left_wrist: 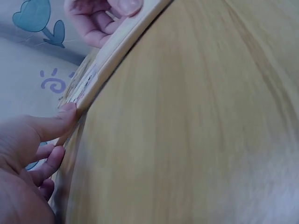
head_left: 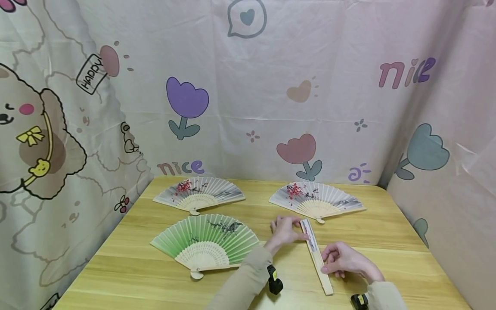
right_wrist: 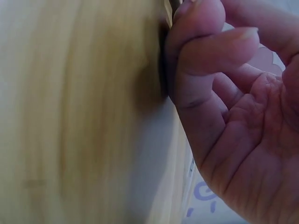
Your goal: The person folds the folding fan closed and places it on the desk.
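A folded hand fan [head_left: 317, 257] lies slanted at the right of the table in the head view, its upper part showing a printed pattern. My left hand [head_left: 286, 231] pinches its far end between thumb and fingers; the left wrist view shows the thumb [left_wrist: 63, 120] on top. Along the fan's right side, nearer its lower end, my right hand [head_left: 346, 260] pinches it with the thumb on its upper face. In the right wrist view the curled fingers [right_wrist: 201, 79] hide most of the fan.
An open green fan [head_left: 209, 241] lies left of my left hand, partly behind the sleeve. Two open grey-white fans with red blossoms, one at back left [head_left: 199, 193] and one at back right [head_left: 315, 200], lie on the wooden table [head_left: 128, 262]. A printed curtain [head_left: 248, 86] surrounds it.
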The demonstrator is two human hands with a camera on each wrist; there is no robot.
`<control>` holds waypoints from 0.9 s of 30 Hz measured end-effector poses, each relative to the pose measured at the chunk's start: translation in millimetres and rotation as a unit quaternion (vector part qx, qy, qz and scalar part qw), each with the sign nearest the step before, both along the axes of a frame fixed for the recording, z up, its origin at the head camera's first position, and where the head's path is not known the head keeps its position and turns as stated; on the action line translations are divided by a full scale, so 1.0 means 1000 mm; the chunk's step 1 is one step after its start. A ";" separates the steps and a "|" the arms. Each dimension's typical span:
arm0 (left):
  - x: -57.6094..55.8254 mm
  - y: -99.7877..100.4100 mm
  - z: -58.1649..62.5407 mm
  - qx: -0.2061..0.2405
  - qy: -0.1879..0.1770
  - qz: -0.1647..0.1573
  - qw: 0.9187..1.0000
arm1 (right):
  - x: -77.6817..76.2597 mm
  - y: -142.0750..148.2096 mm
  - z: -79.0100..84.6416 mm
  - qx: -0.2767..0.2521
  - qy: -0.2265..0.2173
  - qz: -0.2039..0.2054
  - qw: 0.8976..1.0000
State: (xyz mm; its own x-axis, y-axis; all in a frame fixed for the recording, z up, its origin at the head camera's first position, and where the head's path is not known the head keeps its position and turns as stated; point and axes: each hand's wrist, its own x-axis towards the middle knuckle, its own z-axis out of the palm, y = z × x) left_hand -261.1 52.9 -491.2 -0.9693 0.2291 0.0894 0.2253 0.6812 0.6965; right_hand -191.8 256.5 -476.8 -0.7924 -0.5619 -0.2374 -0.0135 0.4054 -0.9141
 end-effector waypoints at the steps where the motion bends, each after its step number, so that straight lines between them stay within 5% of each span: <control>1: 0.001 0.001 0.000 -0.012 0.005 -0.002 1.000 | 0.000 0.000 0.000 0.006 0.002 -0.003 1.000; 9: 0.003 0.008 0.001 -0.059 0.036 -0.009 0.998 | 0.002 0.002 0.001 0.039 0.011 -0.025 0.999; 27: 0.002 0.007 0.000 -0.050 0.031 -0.013 0.998 | 0.001 0.000 0.001 0.053 0.027 -0.020 0.998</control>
State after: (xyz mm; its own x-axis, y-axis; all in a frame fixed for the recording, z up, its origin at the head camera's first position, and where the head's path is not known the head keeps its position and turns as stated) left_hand -258.8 60.3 -491.1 -0.9560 0.2656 0.1245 0.2849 0.7396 0.6098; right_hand -191.2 256.5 -476.2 -0.8270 -0.5038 -0.2495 -0.0443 0.5007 -0.8645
